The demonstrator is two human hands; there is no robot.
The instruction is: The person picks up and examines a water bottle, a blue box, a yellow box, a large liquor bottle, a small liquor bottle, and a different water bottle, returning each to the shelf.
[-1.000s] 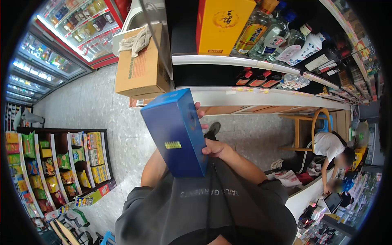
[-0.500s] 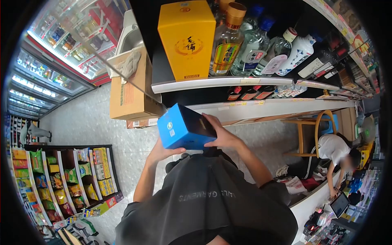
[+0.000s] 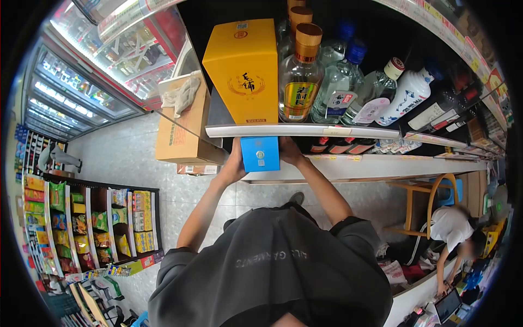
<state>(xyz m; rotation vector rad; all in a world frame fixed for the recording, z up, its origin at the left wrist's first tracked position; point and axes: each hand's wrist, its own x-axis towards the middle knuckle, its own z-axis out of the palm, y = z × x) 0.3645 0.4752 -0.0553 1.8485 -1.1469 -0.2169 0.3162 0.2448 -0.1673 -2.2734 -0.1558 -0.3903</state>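
Both my hands hold a blue box (image 3: 260,158) between them at the lower shelf, just under the edge of the upper one. My left hand (image 3: 233,164) presses against its left side. On the opposite side is my right hand (image 3: 290,152), its fingers partly hidden by the box and shelf. The far part of the box is out of sight beneath the upper shelf edge (image 3: 310,131). Directly above stands a tall yellow box (image 3: 243,76) on the upper shelf. Beside that is a clear bottle (image 3: 300,82) with a brown cap and a yellow-green label.
Several bottles line the upper shelf, including a white one (image 3: 406,98). Left of my hands, a cardboard carton (image 3: 182,139) carries a cloth. A snack rack (image 3: 101,223) stands at lower left. At right are a wooden chair (image 3: 408,210) and another person (image 3: 452,229) leaning over a counter.
The blue box has moved forward from in front of my body to the lower shelf, turning so its end faces me. Both hands have reached forward with it.
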